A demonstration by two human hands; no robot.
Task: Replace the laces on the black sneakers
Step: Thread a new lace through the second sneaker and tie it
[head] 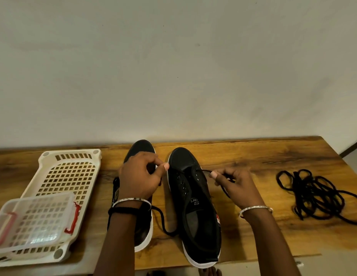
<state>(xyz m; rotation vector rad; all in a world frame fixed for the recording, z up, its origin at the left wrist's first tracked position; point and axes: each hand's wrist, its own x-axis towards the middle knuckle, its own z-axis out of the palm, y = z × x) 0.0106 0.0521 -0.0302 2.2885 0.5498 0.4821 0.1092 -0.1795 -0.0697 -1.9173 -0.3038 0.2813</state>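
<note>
Two black sneakers stand at the centre of the desk (253,156). The right hand (235,184) pinches a black lace (203,171) coming from the right sneaker (195,206). The left hand (139,176), fingers curled, pinches its other end over the left sneaker (141,148). Loose laces (313,194) lie at right.

From my end, the top half of the frame is just a plain off-white wall (173,66), a bit smudgy with a few small dark specks. It's evenly lit, no hard shadows. Below it a wooden table (263,156) with strong orange-brown grain runs across the lower part. At the far right edge I can see a dark skirting strip (351,150) and pale floor (355,166) under it.
</note>
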